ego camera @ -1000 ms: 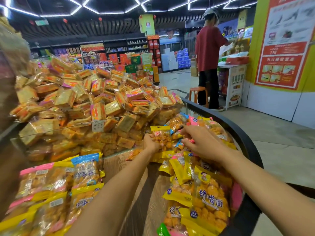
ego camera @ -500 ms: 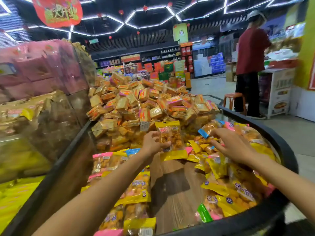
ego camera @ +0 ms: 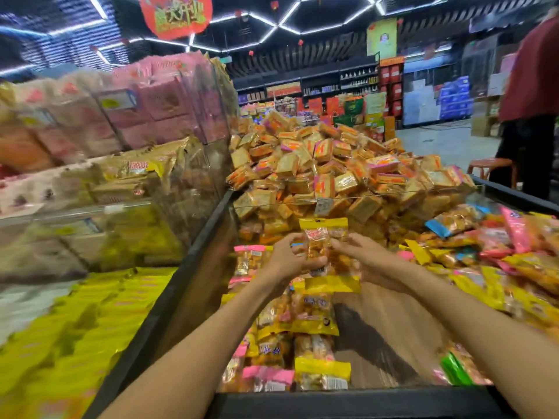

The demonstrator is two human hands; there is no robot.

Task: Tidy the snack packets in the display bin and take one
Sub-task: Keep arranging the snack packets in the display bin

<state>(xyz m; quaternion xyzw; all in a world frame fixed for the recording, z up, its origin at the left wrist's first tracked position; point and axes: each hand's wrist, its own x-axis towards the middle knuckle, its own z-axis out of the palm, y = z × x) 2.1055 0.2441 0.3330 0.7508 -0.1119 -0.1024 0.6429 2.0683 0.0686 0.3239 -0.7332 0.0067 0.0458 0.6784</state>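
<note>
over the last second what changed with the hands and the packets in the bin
The left hand has lifted the yellow-edged clear snack packet out of the pile and holds it upright above the wood-lined black display bin. The right hand left the loose packets on the right and came across to grip the same packet. The heap of square orange-wrapped snacks behind the clear divider looks unchanged.

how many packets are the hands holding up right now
1. A yellow-edged snack packet is held upright above the bin's wooden floor, with the left hand on its left side and the right hand on its right. A second behind it may be hidden.
</note>
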